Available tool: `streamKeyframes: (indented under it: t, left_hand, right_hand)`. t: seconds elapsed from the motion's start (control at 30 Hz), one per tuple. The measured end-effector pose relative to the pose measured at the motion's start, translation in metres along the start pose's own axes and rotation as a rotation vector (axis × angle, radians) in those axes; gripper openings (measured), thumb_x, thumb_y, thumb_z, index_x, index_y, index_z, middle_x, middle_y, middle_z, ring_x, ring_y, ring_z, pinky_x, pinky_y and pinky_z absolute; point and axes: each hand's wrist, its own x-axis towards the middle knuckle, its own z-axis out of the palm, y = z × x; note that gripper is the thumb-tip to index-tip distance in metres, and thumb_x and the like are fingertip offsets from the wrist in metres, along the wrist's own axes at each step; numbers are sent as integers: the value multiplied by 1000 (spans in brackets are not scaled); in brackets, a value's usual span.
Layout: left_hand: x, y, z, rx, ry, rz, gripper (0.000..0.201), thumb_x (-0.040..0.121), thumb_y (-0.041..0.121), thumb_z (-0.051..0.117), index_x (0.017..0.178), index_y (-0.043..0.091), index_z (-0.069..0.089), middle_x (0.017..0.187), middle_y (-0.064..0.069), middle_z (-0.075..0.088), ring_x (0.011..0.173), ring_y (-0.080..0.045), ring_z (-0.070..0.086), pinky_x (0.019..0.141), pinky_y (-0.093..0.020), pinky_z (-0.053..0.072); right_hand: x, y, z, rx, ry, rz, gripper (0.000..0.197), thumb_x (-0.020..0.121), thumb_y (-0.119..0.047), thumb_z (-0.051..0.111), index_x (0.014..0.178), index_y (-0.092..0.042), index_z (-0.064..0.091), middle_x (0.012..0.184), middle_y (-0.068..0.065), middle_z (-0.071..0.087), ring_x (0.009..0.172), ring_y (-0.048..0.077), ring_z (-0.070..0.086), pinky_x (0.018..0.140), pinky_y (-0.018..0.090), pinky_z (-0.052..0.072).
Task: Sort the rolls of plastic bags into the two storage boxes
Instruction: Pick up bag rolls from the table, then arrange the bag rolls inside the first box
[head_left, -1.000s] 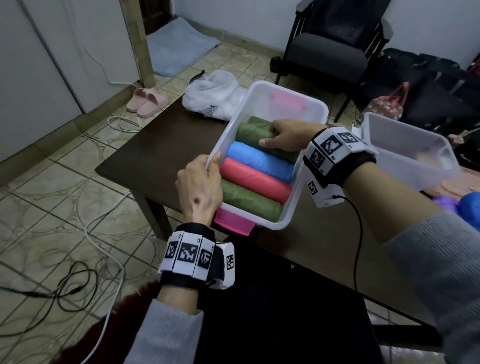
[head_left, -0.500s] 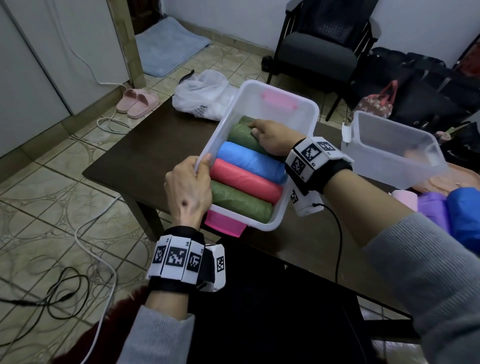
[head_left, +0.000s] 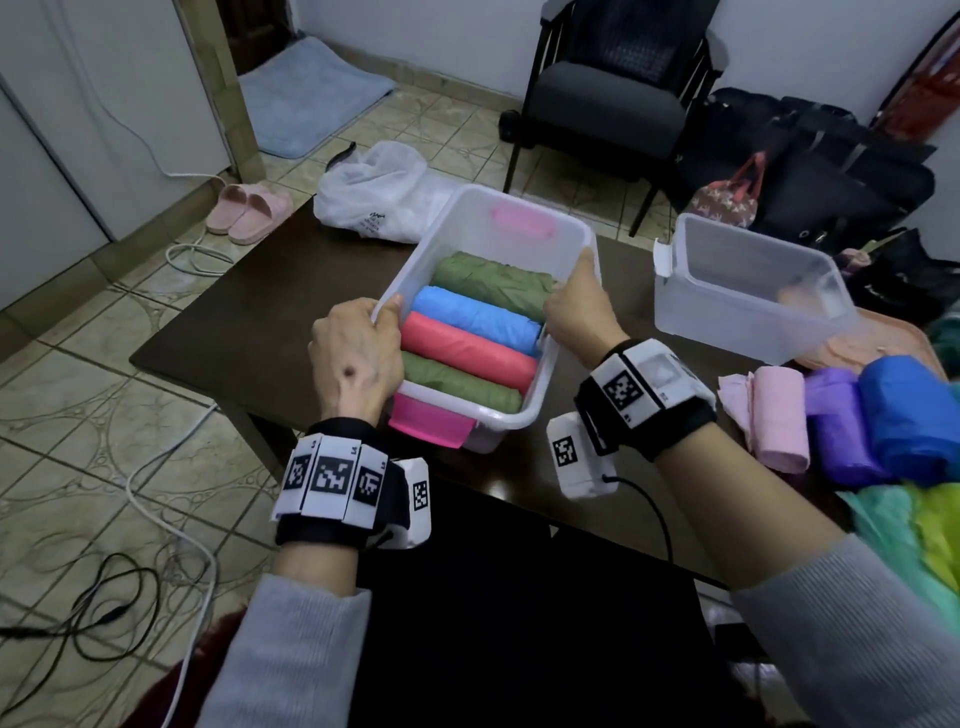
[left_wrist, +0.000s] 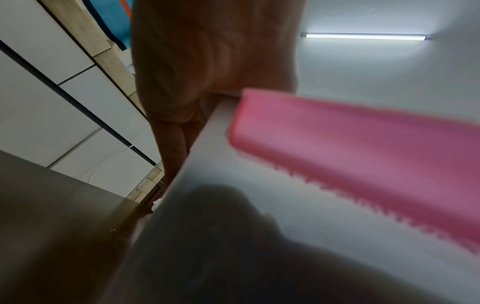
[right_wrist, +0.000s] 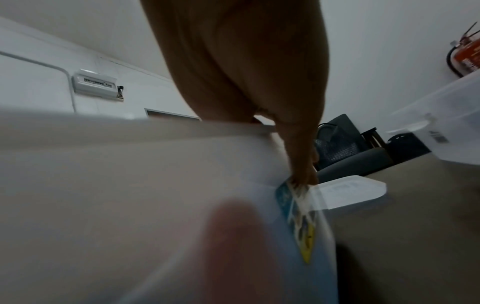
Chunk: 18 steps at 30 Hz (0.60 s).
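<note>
**Both hands now grip the filled box's rim**

The left hand (head_left: 358, 358) holds the near left rim of the translucent white plastic storage box with pink handles (head_left: 563, 364), fingers curled over the edge, as before. The right hand (head_left: 579, 306), which half a second ago lay inside on the far olive-green roll (head_left: 493, 280), has come out and now clasps the right rim, thumb along the edge. In the box lie four rolls side by side: olive-green, sky-blue roll (head_left: 478, 319), coral-red roll (head_left: 467, 351), near olive-green roll (head_left: 460, 382).

The box's near end sits at the front edge of the dark brown wooden table (head_left: 249, 312). Bare tabletop lies to its left. To the right, apart, stands the second clear plastic storage box (head_left: 727, 317); nearer, the pale pink roll (head_left: 782, 415), purple roll (head_left: 839, 426) and royal-blue roll (head_left: 906, 410) lie touching.
</note>
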Motion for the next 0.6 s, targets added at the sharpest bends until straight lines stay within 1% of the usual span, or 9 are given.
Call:
streamKeyframes:
  t: [0.03,0.07,0.13,0.27,0.33,0.4,0.47,0.5,0.6]
  left_hand:
    - [1,2,0,9,-5,-4,40,96,37,46,83,6,68,74,-9,55,86,-38,56,77,-37,41]
    - [2,3,1,16,-9,-11,40,95,37,46,84,5,68,75,-9,55,86,-38,56,78,-37,41]
    - [4,5,2,32,-22,-19,40,95,37,47,84,5,68,78,-11,57,89,-38,57,80,-37,42]
    - [7,5,4,76,-25,-7,38,95,37,47,89,6,69,95,-23,65,95,-42,57,82,-38,42]
    - [6,7,4,91,-23,-13,38,95,36,47,93,6,70,99,-24,65,98,-42,57,85,-38,43]
    - [4,8,5,109,-22,-41,37,95,37,47,100,7,70,105,-24,64,101,-43,56,87,-39,43]
    - [4,11,5,139,-15,-55,37,95,36,46,106,8,68,110,-25,63,104,-44,55,88,-41,43]
    - [3,13,5,156,-8,-40,36,95,34,45,112,9,64,115,-24,61,108,-44,53,89,-41,42]
    - [-3,21,6,130,69,130,39,95,22,46,131,8,52,130,-17,55,120,-35,49,97,-39,37]
  right_hand:
    - [1,3,-1,33,-3,5,65,94,-3,38,150,-7,5,123,16,51,103,26,52,76,24,38]
    - [2,5,-1,75,7,13,63,94,-5,37,150,-7,7,124,14,52,101,23,51,80,26,39]
    - [4,9,1,106,17,14,58,96,-9,36,148,-5,12,130,15,50,108,24,51,84,25,38]
    - [7,14,1,64,-6,-7,53,98,-10,34,147,-1,15,124,17,53,106,25,52,78,22,35]
    - [7,15,2,102,-17,-18,55,98,-12,35,147,-3,14,125,16,53,112,27,53,88,27,39]
    - [5,19,3,184,-34,-44,57,99,-19,39,149,-5,14,131,8,51,121,22,49,105,32,36]
    - [2,28,-3,245,-49,-67,58,100,-27,41,149,-7,17,122,-5,51,120,11,44,109,27,30]
    - [0,36,-8,231,-46,-61,56,100,-29,40,148,-7,21,119,-3,53,119,12,45,106,26,30]
    - [-1,71,-32,9,71,-38,45,98,-26,44,139,-8,40,137,11,49,129,24,44,108,34,33]
